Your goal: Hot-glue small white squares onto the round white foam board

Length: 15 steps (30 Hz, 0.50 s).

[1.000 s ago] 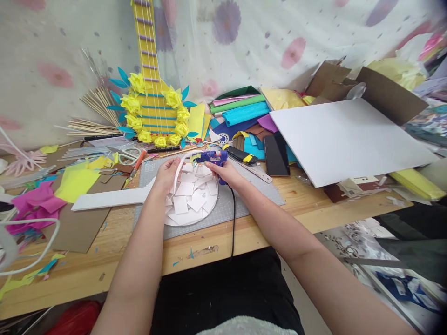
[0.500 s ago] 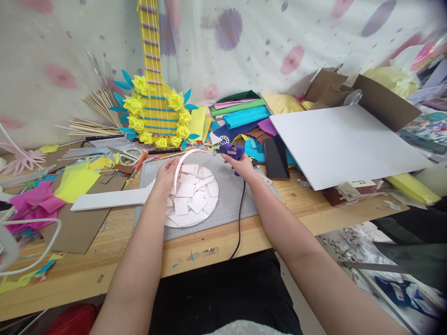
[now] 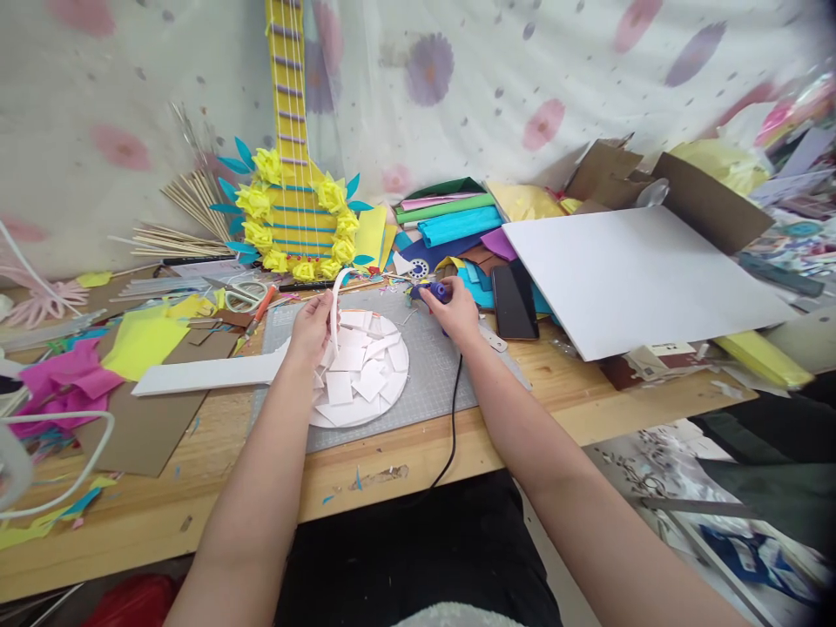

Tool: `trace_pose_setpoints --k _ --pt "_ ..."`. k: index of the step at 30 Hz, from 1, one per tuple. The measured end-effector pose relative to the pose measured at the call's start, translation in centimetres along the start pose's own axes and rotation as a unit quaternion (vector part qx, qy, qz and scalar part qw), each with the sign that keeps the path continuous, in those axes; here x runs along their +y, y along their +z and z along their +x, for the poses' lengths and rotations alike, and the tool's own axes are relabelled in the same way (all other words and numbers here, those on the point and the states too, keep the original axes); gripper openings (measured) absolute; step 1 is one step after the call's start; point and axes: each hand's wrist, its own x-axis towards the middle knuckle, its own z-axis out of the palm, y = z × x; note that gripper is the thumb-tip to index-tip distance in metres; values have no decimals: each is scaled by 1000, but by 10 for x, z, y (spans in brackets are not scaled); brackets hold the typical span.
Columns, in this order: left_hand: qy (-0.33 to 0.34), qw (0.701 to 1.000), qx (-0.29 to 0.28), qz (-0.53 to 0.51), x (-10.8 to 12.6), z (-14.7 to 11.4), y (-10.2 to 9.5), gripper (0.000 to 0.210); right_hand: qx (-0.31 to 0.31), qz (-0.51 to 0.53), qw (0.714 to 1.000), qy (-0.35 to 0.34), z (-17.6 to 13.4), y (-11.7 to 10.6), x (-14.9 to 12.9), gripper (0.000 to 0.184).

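My left hand [image 3: 312,326] is closed on a thin white foam strip [image 3: 335,305], which curves upward from the fingers. Below it, on the grey cutting mat [image 3: 434,374], lies a white banjo-like shape: a round body [image 3: 359,383] covered with loose-looking white pieces, and a long flat neck [image 3: 205,376] reaching left. My right hand [image 3: 458,312] grips a purple glue gun [image 3: 437,290] just right of the round body, its nozzle toward the left. A black cord [image 3: 454,418] runs from it down over the table edge.
Behind stands a yellow paper guitar [image 3: 300,218] with roses. Scissors [image 3: 245,296] and an orange cutter [image 3: 259,311] lie left. A phone [image 3: 515,300] and a large white board [image 3: 643,274] are right, near rolled coloured paper [image 3: 457,226]. Magenta scraps [image 3: 65,383] cover the left side.
The strip's free end has swung left, away from the glue gun, and now stands more upright. My right hand has turned slightly, with the glue gun a little lower.
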Motion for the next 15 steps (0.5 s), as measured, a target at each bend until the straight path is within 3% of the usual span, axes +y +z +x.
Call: trace_pose_setpoints --k 3,5,8,11,15 --pt "13 999 42 31 4 -4 9 36 117 11 987 -105 -5 -12 -16 33" --pt "33 994 69 81 5 -4 17 33 121 23 979 -164 -11 -15 -30 25" --pt "70 981 67 167 4 1 28 29 8 50 975 -215 -23 -10 -53 12" --pt "87 968 45 231 0 11 34 29 -108 48 966 -229 -33 1 -70 12" --pt "76 944 54 315 -5 20 36 30 -151 -41 959 -236 -38 10 -86 13"
